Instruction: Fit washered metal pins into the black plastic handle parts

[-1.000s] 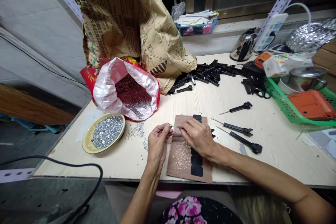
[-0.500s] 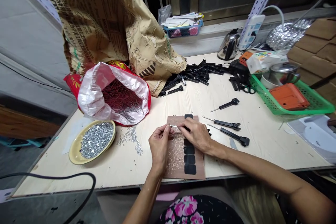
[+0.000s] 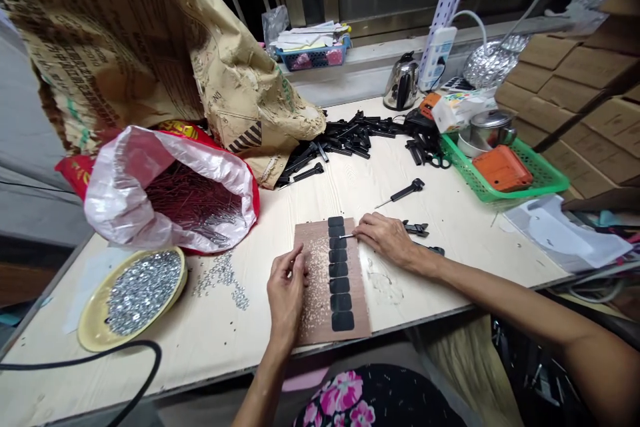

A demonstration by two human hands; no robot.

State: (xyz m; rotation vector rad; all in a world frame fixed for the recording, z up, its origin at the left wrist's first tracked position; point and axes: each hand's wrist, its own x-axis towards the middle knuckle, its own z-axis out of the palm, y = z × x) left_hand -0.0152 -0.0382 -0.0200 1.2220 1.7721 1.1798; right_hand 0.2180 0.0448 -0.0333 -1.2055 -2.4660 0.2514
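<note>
Pinched in the fingers of my right hand point(image 3: 387, 238) is a thin metal rod point(image 3: 347, 236), its bright tip pointing left over a column of black pads. Those black pads point(image 3: 340, 285) run down a brown board point(image 3: 360, 320) scattered with pale specks. My left hand point(image 3: 286, 290) rests at the board's left edge, fingers curled and thumb close to them; whether anything small is in it I cannot make out. Black-handled pieces point(image 3: 416, 229) lie partly hidden behind my right hand and forearm. Another black-handled piece with a metal shaft point(image 3: 407, 191) lies farther back.
On the left are a yellow bowl of small metal washers point(image 3: 145, 293), loose washers point(image 3: 225, 280) and a bag of thin dark-red and silver rods point(image 3: 193, 203). Behind lie a paper sack point(image 3: 235, 87) and heaped black parts point(image 3: 350, 133). A green basket point(image 3: 545, 188) and kettle point(image 3: 401, 83) stand right.
My hands have moved apart: the right has gone right with the rod, the left has drawn back from it. The view has shifted, too.
</note>
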